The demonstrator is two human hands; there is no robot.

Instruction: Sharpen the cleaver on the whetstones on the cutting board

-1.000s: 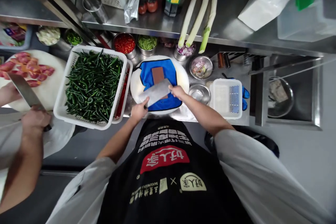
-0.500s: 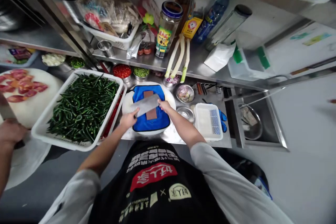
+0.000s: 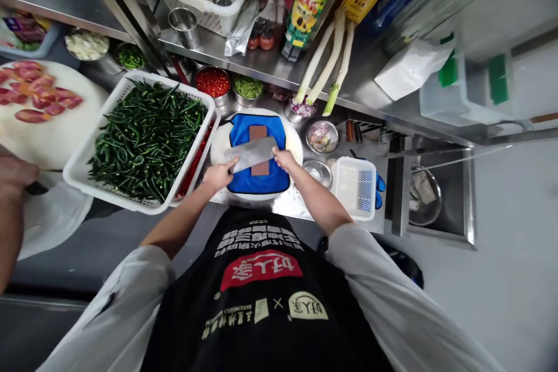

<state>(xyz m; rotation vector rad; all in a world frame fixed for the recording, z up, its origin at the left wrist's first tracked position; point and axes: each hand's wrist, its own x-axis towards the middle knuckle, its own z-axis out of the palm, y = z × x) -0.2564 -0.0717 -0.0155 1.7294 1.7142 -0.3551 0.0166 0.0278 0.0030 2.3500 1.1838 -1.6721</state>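
A broad cleaver point(image 3: 251, 153) lies slantwise over a brown whetstone point(image 3: 260, 169), which rests on a blue cloth point(image 3: 276, 179) on a round white board point(image 3: 295, 142). My left hand point(image 3: 218, 175) is closed on the cleaver at its lower left end. At the blade's upper right end, my right hand point(image 3: 284, 159) pinches the corner. The cleaver hides the middle of the stone.
Left of the board stands a white basket of green chilies point(image 3: 148, 142). Metal bowls point(image 3: 321, 137) and a white tray point(image 3: 355, 186) are at the right. A co-worker's hand point(image 3: 17, 171) is at the far left. A shelf point(image 3: 270, 70) runs behind.
The view has shifted, so the board and hands appear higher and slightly to the right. Both hands still hold the cleaver over the stone.
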